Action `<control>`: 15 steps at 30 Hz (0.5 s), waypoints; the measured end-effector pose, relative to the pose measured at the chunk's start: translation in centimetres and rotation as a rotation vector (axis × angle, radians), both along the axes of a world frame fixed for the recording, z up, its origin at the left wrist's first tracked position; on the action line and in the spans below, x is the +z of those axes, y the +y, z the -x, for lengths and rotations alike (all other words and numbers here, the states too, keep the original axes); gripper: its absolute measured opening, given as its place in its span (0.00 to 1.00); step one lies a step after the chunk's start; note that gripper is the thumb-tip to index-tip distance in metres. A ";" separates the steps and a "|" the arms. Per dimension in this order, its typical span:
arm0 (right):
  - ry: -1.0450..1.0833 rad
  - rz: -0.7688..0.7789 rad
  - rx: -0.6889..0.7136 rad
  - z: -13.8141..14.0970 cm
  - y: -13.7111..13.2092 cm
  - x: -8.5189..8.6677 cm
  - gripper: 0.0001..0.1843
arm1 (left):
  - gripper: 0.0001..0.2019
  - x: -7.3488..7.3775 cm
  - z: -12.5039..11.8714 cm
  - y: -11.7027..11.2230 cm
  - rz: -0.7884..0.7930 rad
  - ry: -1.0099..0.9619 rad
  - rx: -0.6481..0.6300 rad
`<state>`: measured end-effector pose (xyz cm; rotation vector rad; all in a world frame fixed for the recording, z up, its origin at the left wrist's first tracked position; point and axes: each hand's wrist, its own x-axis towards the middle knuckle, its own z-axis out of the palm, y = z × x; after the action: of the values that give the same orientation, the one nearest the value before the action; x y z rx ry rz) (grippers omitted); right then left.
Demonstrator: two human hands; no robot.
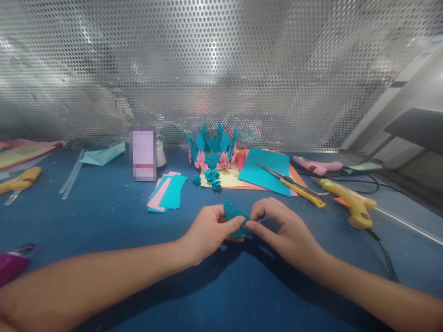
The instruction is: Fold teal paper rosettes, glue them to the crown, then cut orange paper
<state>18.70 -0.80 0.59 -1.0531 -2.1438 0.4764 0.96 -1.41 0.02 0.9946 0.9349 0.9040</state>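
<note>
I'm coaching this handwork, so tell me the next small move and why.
Probably press the right end of the teal paper flat with the right hand: its fingers are at that end, while the left hand holds the other side, thumb across the front.

From my far-off seat, I see a shiny metal wall (207, 60) full of little holes at the back. On my right, a pink glue gun (316, 166) lies near a yellow glue gun (356, 205). On my left is another yellow glue gun (22, 180), near two clear sticks (71, 177). A blurry, pale purple shape (144, 150) partly hides a white spool-like thing (160, 154). A dark seat (420, 129) is far right.
</note>
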 end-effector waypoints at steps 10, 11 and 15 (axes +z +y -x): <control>0.017 0.079 0.007 -0.1 0.1 0.0 0.09 | 0.18 0.4 0.1 0.0 0.019 0.032 -0.015; 0.021 0.074 0.013 -0.1 0.2 0.0 0.09 | 0.18 0.4 0.1 0.0 0.019 0.035 -0.010; 0.058 0.022 0.032 -0.2 0.5 -0.2 0.08 | 0.15 0.4 0.1 0.0 -0.021 -0.010 0.003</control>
<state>18.91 -0.32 0.34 -1.0061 -2.1119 0.5399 0.85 -1.43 0.44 1.0062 0.9202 0.9225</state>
